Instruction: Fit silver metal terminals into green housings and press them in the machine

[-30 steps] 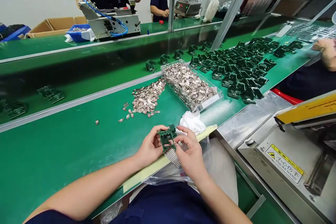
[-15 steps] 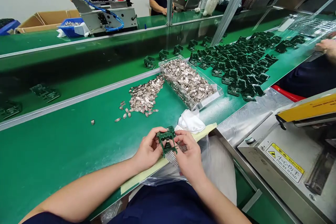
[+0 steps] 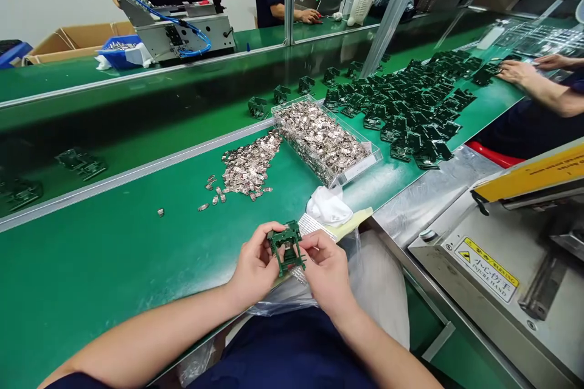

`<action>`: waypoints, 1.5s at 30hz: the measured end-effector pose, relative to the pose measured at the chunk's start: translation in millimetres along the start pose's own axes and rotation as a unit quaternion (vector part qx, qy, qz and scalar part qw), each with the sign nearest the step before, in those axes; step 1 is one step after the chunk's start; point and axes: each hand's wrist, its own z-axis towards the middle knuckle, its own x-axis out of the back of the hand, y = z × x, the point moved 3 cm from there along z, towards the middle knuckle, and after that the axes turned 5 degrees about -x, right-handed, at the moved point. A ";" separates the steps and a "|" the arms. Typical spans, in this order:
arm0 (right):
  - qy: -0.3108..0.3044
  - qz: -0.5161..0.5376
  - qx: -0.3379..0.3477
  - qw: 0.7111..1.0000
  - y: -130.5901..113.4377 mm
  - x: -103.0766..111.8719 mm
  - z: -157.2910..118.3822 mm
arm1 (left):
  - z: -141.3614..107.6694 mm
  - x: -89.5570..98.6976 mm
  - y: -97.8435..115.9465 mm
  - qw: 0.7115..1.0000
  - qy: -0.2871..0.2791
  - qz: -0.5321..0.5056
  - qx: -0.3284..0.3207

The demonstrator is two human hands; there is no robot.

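A dark green plastic frame (image 3: 286, 236) with an open middle is held up near the table's front edge. My left hand (image 3: 256, 264) is closed on its left side, thumb at the lower part. On the other side my right hand (image 3: 326, 267) grips the frame with thumb and fingers. Whether a small metal piece sits inside the frame is too small to tell. Beneath the hands lies a sheet with rows of small silvery marks (image 3: 314, 226), partly covered. A crumpled white cloth (image 3: 329, 206) rests just beyond my right hand, beside pale yellow paper (image 3: 358, 223).
A clear tray (image 3: 353, 176) full of small metal clips stands ahead, with a loose pile of clips (image 3: 249, 167) left of it. Many green frames (image 3: 406, 109) cover the bench at right. A co-worker's hands (image 3: 520, 71) are there. A machine (image 3: 493, 255) flanks my right.
The green frame has tilted slightly in my hands and moved a little left. The co-worker's hands at right have come in over the green frames. The camera view has shifted slightly.
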 end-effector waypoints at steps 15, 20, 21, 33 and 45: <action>0.076 0.077 -0.028 0.994 -1.2 46.3 -26.2 | 8.5 -44.6 3.4 0.994 -0.111 0.008 0.011; 0.099 0.014 -0.064 0.993 30.8 65.0 -29.0 | 34.7 -48.2 -16.3 0.997 -0.068 -0.038 0.007; 0.071 0.001 -0.074 0.995 37.9 62.9 -28.5 | 37.7 -48.8 -20.8 0.997 -0.066 -0.045 0.011; -0.002 -0.051 -0.008 0.999 69.8 41.7 -21.4 | 41.7 -52.3 -26.4 0.994 -0.075 -0.072 0.028; -0.082 -0.210 0.004 0.974 83.9 52.2 -19.3 | 42.2 -52.8 -25.2 0.991 -0.077 -0.092 0.056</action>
